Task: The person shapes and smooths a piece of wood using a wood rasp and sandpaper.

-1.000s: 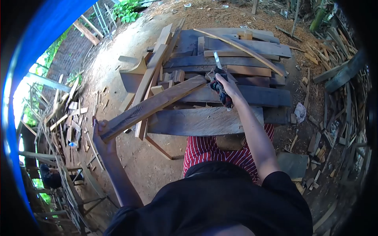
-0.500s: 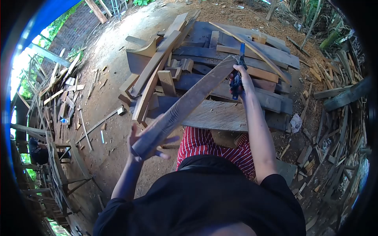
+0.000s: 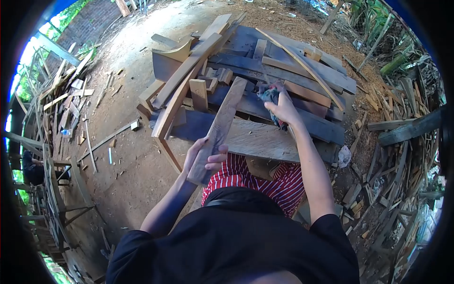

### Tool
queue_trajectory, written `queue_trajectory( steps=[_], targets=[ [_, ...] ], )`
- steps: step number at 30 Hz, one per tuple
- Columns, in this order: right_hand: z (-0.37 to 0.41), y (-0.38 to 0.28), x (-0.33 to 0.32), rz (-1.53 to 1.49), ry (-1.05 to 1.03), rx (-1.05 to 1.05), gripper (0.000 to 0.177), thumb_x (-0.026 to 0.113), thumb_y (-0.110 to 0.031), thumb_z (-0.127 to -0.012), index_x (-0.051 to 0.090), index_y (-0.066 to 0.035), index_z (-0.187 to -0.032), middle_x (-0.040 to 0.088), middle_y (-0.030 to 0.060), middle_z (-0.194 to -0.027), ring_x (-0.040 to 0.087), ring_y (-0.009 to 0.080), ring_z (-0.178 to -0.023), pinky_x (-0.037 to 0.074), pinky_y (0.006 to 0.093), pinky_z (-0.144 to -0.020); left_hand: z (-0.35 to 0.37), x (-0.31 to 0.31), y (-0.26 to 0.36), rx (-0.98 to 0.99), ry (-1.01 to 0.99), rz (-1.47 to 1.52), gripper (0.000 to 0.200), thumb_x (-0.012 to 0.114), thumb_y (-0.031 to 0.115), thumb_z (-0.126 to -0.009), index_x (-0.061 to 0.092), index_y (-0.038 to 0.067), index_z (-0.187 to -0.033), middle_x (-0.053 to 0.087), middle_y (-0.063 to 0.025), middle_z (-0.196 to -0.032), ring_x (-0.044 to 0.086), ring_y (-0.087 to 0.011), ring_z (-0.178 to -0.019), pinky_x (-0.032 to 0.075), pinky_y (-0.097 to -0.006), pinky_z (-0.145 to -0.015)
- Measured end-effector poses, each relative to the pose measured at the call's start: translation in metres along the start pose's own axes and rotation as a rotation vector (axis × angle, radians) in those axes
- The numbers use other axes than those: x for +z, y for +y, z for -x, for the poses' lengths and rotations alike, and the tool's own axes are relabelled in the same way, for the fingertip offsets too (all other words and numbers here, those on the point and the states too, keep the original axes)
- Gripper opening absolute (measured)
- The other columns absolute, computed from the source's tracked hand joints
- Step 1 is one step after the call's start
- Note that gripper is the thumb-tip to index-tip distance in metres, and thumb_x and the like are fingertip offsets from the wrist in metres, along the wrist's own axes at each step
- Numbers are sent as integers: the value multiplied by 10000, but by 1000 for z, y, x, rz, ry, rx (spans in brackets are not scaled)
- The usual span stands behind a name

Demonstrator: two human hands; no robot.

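My left hand is closed round the lower part of a wooden plank, which slants up and away over the near side of the work surface. Fingers show on both edges of the plank. My right hand grips a dark hand tool with bluish and reddish parts; its exact kind is hard to make out. This tool is to the right of the plank, apart from it, above a broad rough board at the near edge of the surface.
Dark boards and beams cover the low work surface. Long timbers lean across its left side, beside a short upright block. Wood scraps lie on the ground at left, and more offcuts and a thick post at right.
My left hand has closed round the plank from spread fingers, and the plank has swung steeper. My right hand has come down and left with the tool, away from the plank's far end.
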State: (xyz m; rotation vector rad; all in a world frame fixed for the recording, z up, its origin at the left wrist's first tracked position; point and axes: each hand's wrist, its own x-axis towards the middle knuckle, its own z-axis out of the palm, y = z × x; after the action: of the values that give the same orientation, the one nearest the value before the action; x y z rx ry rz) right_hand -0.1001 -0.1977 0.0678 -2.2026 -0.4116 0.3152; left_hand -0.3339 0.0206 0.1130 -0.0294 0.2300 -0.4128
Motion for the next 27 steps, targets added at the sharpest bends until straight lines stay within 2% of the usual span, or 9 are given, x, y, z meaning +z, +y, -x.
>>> queue_trajectory(
  steps=[4, 8, 10, 12, 14, 16, 21, 24, 27],
  targets=[
    [25, -4, -3, 204, -88, 35, 591, 610, -340, -818, 439, 70, -1207, 575, 334, -1111, 563, 454, -1062, 441, 455, -926, -12, -7, -5, -20, -82, 28, 432, 456, 292, -950, 347, -7, -1242, 408, -121, -932, 413, -149, -649, 414, -252, -468],
    [36, -18, 8, 349, -23, 35, 420, 505, -341, -920, 441, -1, -1159, 624, 297, -1015, 599, 475, -942, 477, 521, -813, 0, 14, -8, 13, 127, -47, 463, 451, 340, -967, 349, 30, -1295, 444, -138, -983, 424, -149, -681, 443, -272, -502],
    [40, -38, 11, 477, -39, 90, 400, 486, -349, -929, 430, -46, -1185, 638, 284, -973, 624, 453, -901, 489, 531, -791, 4, 24, -8, 97, 295, -353, 454, 449, 318, -970, 350, 36, -1312, 454, -142, -1006, 421, -147, -685, 435, -261, -504],
    [39, -42, 28, 541, 27, -9, 420, 484, -329, -932, 412, -67, -1252, 654, 271, -832, 654, 437, -752, 528, 524, -662, 6, 15, -2, 78, 336, -428, 409, 405, 271, -977, 321, 43, -1306, 459, -113, -998, 409, -137, -666, 431, -266, -494],
    [48, -62, 40, 487, -7, -125, 458, 483, -253, -927, 380, -43, -1320, 653, 248, -740, 658, 421, -679, 534, 518, -592, 5, 1, 4, -38, 172, -100, 390, 425, 199, -955, 318, 37, -1293, 460, -106, -991, 408, -122, -665, 413, -241, -474],
    [58, -68, 58, 531, -84, -269, 527, 492, -155, -886, 338, -16, -1370, 641, 233, -670, 660, 403, -634, 532, 520, -563, -1, 3, 6, -31, 212, -123, 381, 426, 129, -919, 316, 43, -1273, 455, -98, -984, 404, -112, -664, 397, -225, -465],
    [-4, -54, 59, 533, 19, -204, 527, 486, -88, -825, 442, -123, -1349, 651, 243, -729, 663, 410, -689, 530, 513, -634, -17, 7, 14, -62, 243, -142, 388, 388, 90, -890, 283, 58, -1261, 445, -84, -976, 403, -112, -665, 389, -225, -465],
    [-37, -40, 69, 549, 35, -202, 488, 479, -87, -843, 453, -92, -1331, 653, 254, -751, 666, 408, -708, 537, 502, -623, -15, 12, 17, -72, 250, -156, 394, 388, 97, -896, 275, 85, -1274, 436, -78, -979, 401, -109, -665, 389, -226, -463],
    [0, -64, 60, 574, -32, -219, 507, 481, -62, -838, 442, -61, -1343, 647, 274, -755, 668, 411, -722, 546, 501, -620, -13, 18, 19, -56, 269, -212, 368, 405, 207, -962, 278, 123, -1297, 433, -72, -980, 398, -103, -663, 380, -221, -462]
  ],
)
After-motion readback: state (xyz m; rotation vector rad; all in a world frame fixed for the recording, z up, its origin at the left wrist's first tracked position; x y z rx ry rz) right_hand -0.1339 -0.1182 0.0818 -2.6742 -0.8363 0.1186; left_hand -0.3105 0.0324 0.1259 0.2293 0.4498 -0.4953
